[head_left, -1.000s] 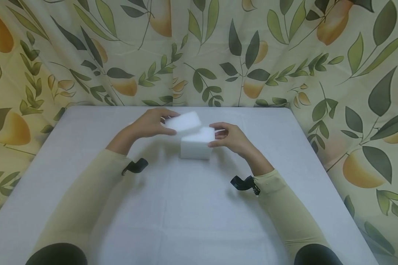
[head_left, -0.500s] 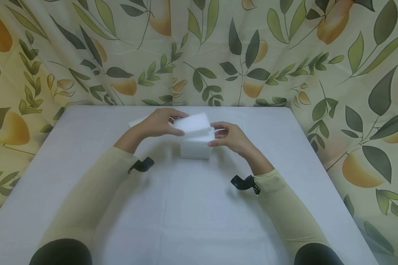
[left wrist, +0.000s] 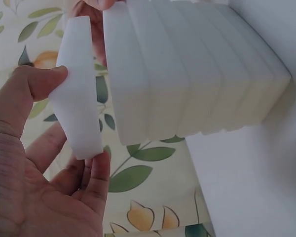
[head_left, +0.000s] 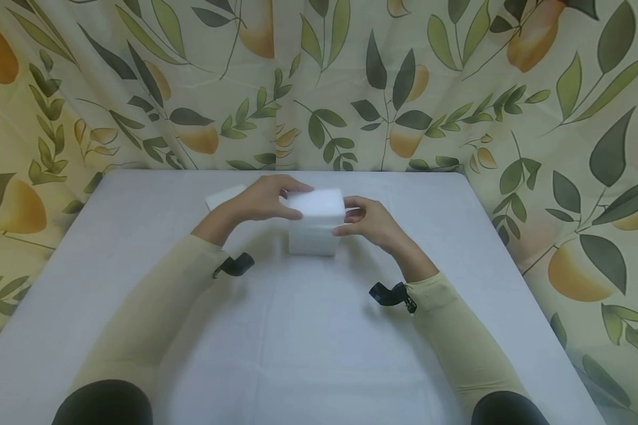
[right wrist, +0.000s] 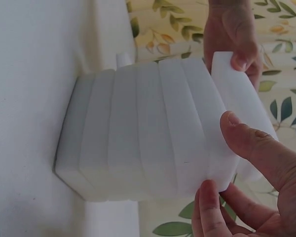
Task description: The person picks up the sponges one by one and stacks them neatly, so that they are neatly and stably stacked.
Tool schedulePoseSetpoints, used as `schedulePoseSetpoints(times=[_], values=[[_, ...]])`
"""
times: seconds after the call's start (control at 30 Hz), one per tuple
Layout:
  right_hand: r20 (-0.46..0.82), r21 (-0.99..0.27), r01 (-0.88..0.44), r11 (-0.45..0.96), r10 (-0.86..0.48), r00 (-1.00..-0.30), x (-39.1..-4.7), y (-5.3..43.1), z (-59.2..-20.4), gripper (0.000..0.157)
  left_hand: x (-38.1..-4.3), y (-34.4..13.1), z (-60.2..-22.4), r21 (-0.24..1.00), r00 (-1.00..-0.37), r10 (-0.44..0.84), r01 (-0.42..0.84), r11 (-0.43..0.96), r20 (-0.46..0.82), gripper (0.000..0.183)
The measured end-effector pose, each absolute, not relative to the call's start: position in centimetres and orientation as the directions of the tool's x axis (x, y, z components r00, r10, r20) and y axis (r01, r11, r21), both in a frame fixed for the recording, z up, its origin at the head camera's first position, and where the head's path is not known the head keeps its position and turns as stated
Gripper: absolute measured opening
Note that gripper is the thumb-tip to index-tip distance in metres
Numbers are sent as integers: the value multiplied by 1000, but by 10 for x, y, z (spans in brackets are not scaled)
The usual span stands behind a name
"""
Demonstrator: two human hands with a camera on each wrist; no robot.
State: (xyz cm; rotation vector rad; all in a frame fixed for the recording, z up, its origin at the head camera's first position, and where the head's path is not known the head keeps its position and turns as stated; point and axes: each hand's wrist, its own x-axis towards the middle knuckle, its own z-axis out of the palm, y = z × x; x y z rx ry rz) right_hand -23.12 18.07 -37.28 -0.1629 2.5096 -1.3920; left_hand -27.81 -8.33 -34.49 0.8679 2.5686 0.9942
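A white block-shaped sponge (head_left: 321,202) is held between the thumb and fingers of my left hand (head_left: 268,198). It hangs just above a stack of several similar white sponges (head_left: 312,242), and the left wrist view shows a narrow gap between held sponge (left wrist: 78,94) and stack (left wrist: 187,74). My right hand (head_left: 372,223) grips the upper part of the stack from the right. In the right wrist view its thumb and fingers rest on opposite sides of the top sponge (right wrist: 207,123). The stack stands on the table, its layers slightly uneven.
Another white piece (head_left: 224,196) lies on the table behind my left wrist, partly hidden by it. A white cloth covers the table (head_left: 298,336). A leaf-and-fruit patterned curtain (head_left: 340,88) hangs behind and at both sides.
My left hand has moved right with the sponge, bringing it over the stack and straighter in line with it. The white piece behind the left wrist has come into sight. My right hand stays put.
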Motion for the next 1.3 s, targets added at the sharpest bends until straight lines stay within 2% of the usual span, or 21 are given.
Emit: schedulePoseSetpoints(times=[0.33, 1.3], values=[[-176, -844, 26, 535, -230, -957, -230, 180, -372, 82, -276, -79, -348, 661, -777, 629, 456, 595, -30, 59], [-163, -858, 11, 513, -252, -954, -231, 183, -374, 80, -275, -77, -350, 667, -771, 634, 441, 600, -60, 61]])
